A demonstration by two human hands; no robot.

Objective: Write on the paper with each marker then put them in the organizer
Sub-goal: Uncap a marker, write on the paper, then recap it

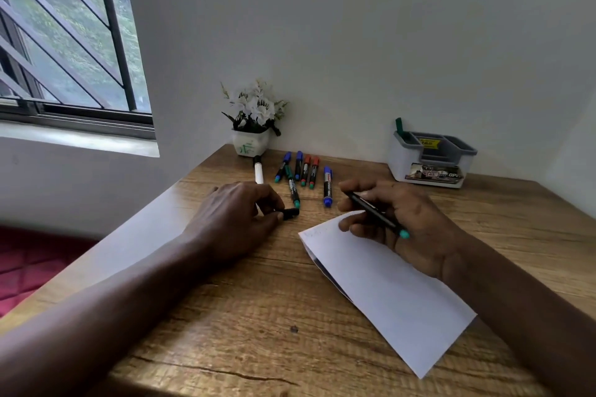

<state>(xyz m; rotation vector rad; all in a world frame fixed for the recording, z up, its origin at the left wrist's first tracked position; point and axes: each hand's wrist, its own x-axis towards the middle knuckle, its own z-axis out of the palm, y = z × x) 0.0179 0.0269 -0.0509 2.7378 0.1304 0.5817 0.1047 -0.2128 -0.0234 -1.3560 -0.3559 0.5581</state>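
A folded white paper (387,287) lies on the wooden desk (258,316). My right hand (403,222) holds a black marker (374,213) with a teal end over the paper's far corner. My left hand (235,216) rests on the desk and pinches a black marker cap (290,213). Several markers lie in a row beyond my hands: a white one (258,171), blue ones (328,185), red ones (309,171) and a green-ended one (293,188). The grey organizer (429,155) stands at the back right with a green marker (400,127) in its left compartment.
A small white pot of white flowers (253,119) stands at the back against the wall. The window (64,35) is at the left. The desk's left edge drops off to a red cushion (29,267).
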